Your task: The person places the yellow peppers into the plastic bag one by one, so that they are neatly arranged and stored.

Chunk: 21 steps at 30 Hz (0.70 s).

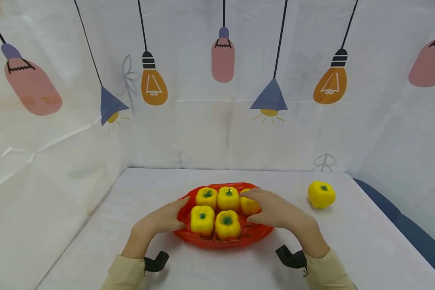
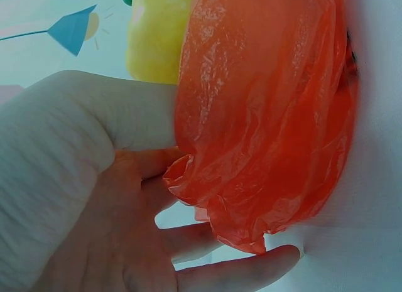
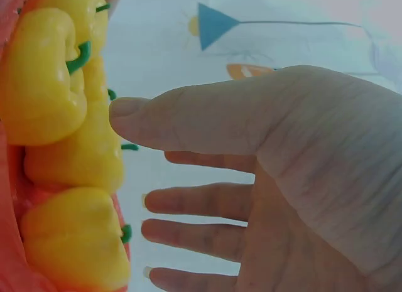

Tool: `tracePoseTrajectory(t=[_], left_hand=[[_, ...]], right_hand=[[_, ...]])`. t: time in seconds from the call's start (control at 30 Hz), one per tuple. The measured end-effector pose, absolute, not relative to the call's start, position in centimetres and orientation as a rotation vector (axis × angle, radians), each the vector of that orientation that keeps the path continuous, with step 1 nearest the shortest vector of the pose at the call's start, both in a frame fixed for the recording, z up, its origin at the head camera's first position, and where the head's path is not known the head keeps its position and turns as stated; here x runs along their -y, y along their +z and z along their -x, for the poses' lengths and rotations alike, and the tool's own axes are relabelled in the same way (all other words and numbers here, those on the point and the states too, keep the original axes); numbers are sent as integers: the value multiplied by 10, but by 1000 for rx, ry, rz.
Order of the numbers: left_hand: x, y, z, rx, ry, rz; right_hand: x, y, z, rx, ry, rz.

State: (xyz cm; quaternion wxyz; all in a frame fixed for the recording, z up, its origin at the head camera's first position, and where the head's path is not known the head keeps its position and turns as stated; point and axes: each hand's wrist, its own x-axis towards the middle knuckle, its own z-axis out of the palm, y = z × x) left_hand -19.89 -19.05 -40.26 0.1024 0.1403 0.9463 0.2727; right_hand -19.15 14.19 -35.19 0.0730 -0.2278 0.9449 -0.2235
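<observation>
Several yellow bell peppers (image 1: pixel 228 225) with green stems stand together in a spread-out red plastic bag (image 1: pixel 253 233) at the middle of the table. At the bag's left rim is my left hand (image 1: pixel 166 215), thumb and fingers apart and touching the plastic. In the left wrist view, the red plastic (image 2: pixel 264 116) hides the thumb tip and some fingertips. My right hand (image 1: pixel 275 207) hovers over the bag's right side, its fingers partly in front of the rightmost pepper (image 1: pixel 249 206). Its fingers look straight in the right wrist view, with a gap to the peppers (image 3: pixel 75 242).
Another yellow bell pepper (image 1: pixel 321 194) lies apart on the white table (image 1: pixel 130 193), to the right of the bag. A white sheet (image 1: pixel 203 133) printed with lamps hangs behind and at the sides. Something dark blue (image 1: pixel 384 205) shows past the table's right edge.
</observation>
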Motion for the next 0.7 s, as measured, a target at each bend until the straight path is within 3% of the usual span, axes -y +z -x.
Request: tracePoseTrajectory(t=[0.7], left_hand=[[189,-402,200,-2807,792,-418]], right_hand=[[-220,-364,230,-3083,-667,587]])
